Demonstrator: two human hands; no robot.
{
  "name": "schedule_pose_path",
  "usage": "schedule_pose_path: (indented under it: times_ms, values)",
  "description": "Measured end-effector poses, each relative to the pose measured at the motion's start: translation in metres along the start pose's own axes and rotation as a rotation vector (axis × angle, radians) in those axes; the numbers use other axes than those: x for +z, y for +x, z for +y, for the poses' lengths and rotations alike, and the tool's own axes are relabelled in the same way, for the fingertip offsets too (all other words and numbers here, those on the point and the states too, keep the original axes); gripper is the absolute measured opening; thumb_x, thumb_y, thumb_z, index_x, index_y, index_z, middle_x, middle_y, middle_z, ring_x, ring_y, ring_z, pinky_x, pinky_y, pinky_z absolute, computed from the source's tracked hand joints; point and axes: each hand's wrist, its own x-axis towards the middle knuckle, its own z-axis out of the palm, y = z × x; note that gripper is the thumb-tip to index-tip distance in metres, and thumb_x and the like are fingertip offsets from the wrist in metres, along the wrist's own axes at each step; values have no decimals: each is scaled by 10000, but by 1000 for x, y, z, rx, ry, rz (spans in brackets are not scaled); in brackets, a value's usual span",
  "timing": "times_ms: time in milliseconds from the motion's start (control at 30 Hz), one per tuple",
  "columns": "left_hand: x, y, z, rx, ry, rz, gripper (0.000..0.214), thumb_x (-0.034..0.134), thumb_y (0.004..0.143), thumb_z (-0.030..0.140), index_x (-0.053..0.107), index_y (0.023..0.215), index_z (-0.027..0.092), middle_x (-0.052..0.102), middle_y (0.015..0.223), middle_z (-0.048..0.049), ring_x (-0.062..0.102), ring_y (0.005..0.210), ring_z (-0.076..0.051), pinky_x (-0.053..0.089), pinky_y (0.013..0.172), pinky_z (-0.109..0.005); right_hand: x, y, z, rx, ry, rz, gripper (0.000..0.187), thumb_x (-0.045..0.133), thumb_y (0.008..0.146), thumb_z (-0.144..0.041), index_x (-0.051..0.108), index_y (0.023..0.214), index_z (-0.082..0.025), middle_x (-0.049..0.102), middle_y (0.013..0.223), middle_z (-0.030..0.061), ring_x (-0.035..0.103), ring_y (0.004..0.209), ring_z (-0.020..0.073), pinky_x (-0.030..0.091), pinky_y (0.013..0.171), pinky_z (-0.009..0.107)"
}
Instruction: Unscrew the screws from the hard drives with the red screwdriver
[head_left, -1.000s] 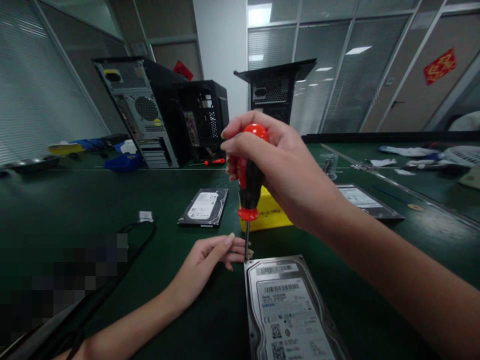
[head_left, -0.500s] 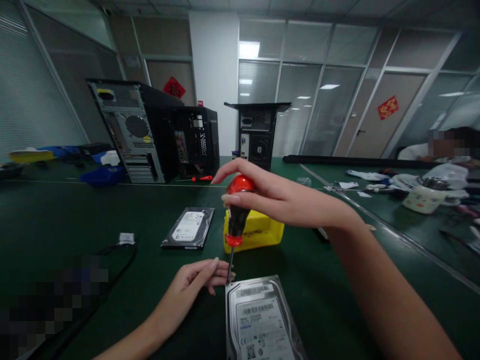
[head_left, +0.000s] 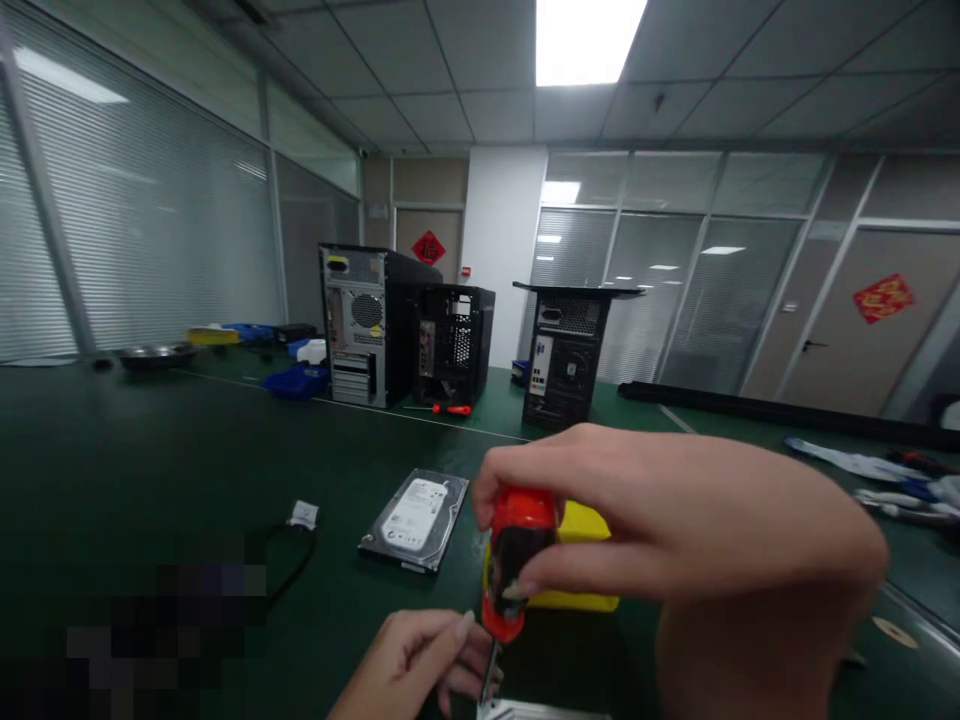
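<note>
My right hand (head_left: 630, 510) is wrapped round the red-and-black handle of a screwdriver (head_left: 517, 565). The screwdriver stands nearly upright, its thin shaft reaching down to the corner of a hard drive (head_left: 540, 712). Only the top edge of that drive shows at the bottom of the view. Close beside the shaft is my left hand (head_left: 427, 660), its fingers loosely bent and the thumb apart from them. Whether these fingertips touch the shaft or the drive I cannot tell. Behind my right hand, a yellow bin (head_left: 581, 600) is partly hidden.
A second hard drive (head_left: 416, 520) lies on the green table left of the bin. Computer cases (head_left: 356, 330) stand at the back, with another screwdriver (head_left: 450, 409) before them. A blue bin (head_left: 296, 380) sits at left, a cable (head_left: 296, 570) nearer, and gloves (head_left: 862, 460) at right.
The view has tilted up and turned left, so most of the hard drive is out of frame. My right hand has rolled over the screwdriver handle; the left stays by the shaft.
</note>
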Motion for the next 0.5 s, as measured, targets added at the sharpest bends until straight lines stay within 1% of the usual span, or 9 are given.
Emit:
schedule_pose_path:
  times_ms: [67, 133, 267, 400, 500]
  values:
    - [0, 0, -1, -9, -4, 19, 621, 502, 776, 699, 695, 899, 121, 709, 875, -136, 684, 772, -234, 379, 535, -227, 4, -2, 5, -11, 22, 34, 205, 558, 872, -364, 549, 1026, -228, 623, 944, -14, 579, 826, 125, 427, 637, 228]
    - [1, 0, -1, -27, -9, 45, 619, 510, 773, 697, 693, 900, 119, 709, 882, -138, 686, 763, -232, 374, 531, -225, 9, -1, 11, -34, 76, 41, 191, 535, 889, -365, 531, 1040, -248, 626, 963, -35, 585, 824, 104, 430, 639, 209]
    - [4, -2, 2, -52, -23, 84, 554, 550, 783, 646, 687, 891, 120, 714, 874, -132, 688, 759, -224, 375, 526, -215, 13, 6, 25, 8, 99, 79, 231, 509, 894, -399, 487, 1071, -252, 624, 873, -31, 580, 703, 104, 419, 572, 215]
    - [4, -4, 2, -82, -23, 64, 513, 554, 798, 622, 695, 915, 143, 717, 904, -121, 684, 808, -222, 408, 557, -218, 15, 15, 40, 45, 129, 82, 285, 502, 886, -445, 474, 1083, -241, 616, 907, -15, 580, 752, 119, 439, 606, 228]
    - [2, -5, 1, -69, -38, 47, 503, 565, 790, 624, 702, 951, 168, 715, 940, -107, 678, 843, -222, 426, 584, -223, 17, 22, 45, -16, 112, 123, 305, 496, 879, -487, 491, 1028, -221, 609, 874, -14, 575, 747, 120, 434, 614, 241]
